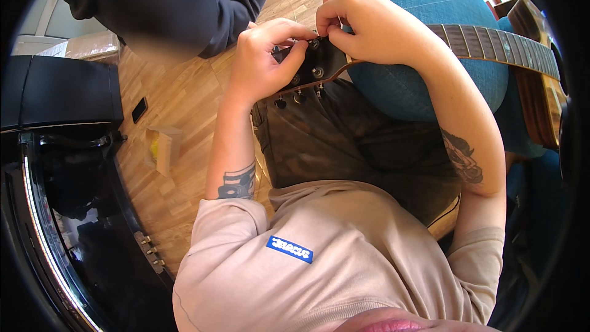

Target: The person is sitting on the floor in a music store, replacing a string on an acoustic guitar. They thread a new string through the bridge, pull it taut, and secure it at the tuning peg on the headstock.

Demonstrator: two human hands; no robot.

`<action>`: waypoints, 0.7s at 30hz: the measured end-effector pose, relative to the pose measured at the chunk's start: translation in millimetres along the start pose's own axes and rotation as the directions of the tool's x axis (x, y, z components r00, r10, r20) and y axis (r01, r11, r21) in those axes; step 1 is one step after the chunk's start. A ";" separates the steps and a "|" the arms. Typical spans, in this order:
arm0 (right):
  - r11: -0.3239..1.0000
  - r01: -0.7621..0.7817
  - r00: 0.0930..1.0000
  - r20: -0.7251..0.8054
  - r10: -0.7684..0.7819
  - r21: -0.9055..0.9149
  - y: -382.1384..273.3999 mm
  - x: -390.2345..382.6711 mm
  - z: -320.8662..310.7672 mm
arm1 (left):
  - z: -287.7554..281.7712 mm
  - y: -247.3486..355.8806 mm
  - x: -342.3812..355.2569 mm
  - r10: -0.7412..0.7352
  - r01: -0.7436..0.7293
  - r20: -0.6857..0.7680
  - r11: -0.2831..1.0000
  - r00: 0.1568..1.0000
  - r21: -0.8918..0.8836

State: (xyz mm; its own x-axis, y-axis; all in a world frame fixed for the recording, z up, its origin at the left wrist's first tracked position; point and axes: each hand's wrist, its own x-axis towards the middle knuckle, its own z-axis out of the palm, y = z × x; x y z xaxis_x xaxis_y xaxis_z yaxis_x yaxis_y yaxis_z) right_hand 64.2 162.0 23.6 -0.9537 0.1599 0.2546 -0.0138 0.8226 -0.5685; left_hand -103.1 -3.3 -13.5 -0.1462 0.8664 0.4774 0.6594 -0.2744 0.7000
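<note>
An acoustic guitar lies across my lap, its fretted neck (491,42) running right to the brown body (541,92). The black headstock (322,64) sits in the middle, with a row of tuning pegs (298,96) hanging below it. My left hand (261,61) wraps the headstock's left end, thumb and fingers closed on it. My right hand (369,21) rests on the top edge, fingertips pinched at a tuner post beside the left hand's fingers. What is between those fingertips is hidden.
My knee in teal trousers (430,0) props up the neck. Another person in dark clothing (166,6) is at the upper left. An open black case (61,95) stands left. A small cardboard box (163,147) and a small black object (139,109) lie on the wooden floor.
</note>
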 end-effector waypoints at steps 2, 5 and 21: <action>0.999 -0.032 0.999 0.005 0.032 -0.005 -1.5 0.2 -0.5 | -2.6 -4.4 0.8 0.018 -0.018 0.029 1.000 0.999 0.015; 0.999 -0.029 1.000 0.003 0.029 -0.032 -1.4 0.5 -0.1 | -2.9 -6.9 -1.6 0.017 -0.017 0.033 1.000 0.999 0.011; 0.996 0.061 0.998 -0.028 -0.062 -0.059 -7.4 0.9 1.4 | -0.1 -21.0 -5.4 0.026 -0.029 -0.048 0.997 0.999 -0.064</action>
State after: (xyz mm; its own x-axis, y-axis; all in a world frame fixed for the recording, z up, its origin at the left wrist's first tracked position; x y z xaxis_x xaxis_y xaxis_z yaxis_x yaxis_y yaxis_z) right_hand 63.0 155.3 26.9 -0.9422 0.1237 0.3114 -0.0537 0.8616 -0.5047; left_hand -116.2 -2.3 -30.7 -0.1637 0.8380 0.5205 0.6145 -0.3261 0.7184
